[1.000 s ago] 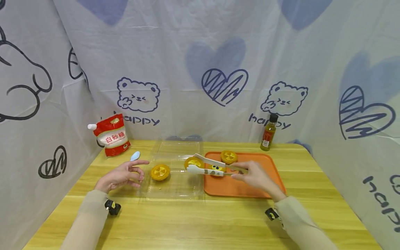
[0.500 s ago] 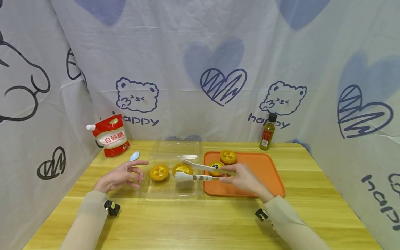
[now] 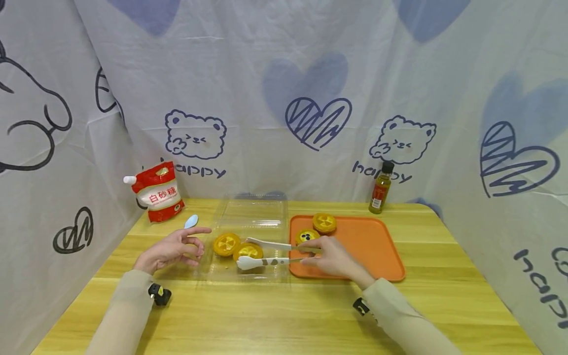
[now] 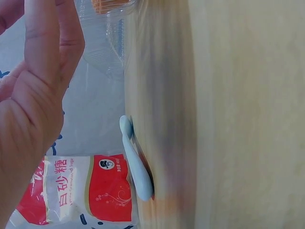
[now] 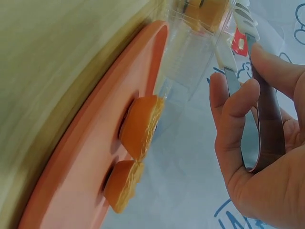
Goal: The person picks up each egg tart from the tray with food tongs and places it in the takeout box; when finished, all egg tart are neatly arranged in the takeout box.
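My right hand point(image 3: 335, 259) holds a pair of tongs point(image 3: 278, 261), metal with white tips. Between the tips is an egg tart point(image 3: 248, 250) with yellow topping, low over the clear plastic container point(image 3: 270, 276); whether it touches the bottom I cannot tell. A second tart point(image 3: 227, 244) sits in the container, just left of it. My left hand point(image 3: 175, 250) hovers by the container's left side with loosely bent fingers and nothing in them. In the right wrist view, thumb and fingers lie around the tongs' metal arms point(image 5: 270, 124).
An orange tray point(image 3: 359, 246) right of the container carries a blueberry-topped tart point(image 3: 307, 236) and another tart point(image 3: 324, 223). A sugar bag point(image 3: 161, 195) and a pale blue spoon point(image 3: 191, 221) are at the back left. An oil bottle point(image 3: 380, 190) stands behind the tray.
My right hand has moved left with the tongs, carrying the tart from the tray's left edge into the container, beside the other tart. My left hand has stayed in place.
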Tool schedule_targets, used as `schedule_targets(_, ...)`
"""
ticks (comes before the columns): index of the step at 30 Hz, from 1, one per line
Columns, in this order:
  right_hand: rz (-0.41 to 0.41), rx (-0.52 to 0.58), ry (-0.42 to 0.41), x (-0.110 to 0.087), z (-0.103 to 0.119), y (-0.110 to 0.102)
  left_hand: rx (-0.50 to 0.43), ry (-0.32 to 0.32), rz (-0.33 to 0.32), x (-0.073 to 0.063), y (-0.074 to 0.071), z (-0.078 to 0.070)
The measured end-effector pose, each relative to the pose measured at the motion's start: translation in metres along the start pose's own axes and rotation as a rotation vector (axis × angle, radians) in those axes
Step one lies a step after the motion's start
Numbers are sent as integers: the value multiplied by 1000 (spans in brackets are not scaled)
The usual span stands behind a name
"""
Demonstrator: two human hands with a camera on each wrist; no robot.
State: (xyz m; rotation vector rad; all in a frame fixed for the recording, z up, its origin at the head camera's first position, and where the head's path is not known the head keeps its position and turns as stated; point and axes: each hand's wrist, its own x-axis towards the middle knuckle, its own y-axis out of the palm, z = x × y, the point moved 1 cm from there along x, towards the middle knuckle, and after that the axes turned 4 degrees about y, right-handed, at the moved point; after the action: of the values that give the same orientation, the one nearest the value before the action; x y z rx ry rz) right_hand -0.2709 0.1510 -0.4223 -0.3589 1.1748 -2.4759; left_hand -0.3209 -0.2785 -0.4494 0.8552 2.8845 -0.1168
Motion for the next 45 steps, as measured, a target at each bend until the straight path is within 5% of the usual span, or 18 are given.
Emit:
schedule_targets(7,40,13,35,4,5,4,9,8,3,1,0,1)
schedule_targets(18,57,-38,-48,15,20,8,17,5,-1,0,0,1)
schedule_targets(31,92,-84,-36,22,26,11,17,0,5,0,1,0)
schedule_targets(45,191,26,-39,22,18,-2,17,5,7,0,1,0)
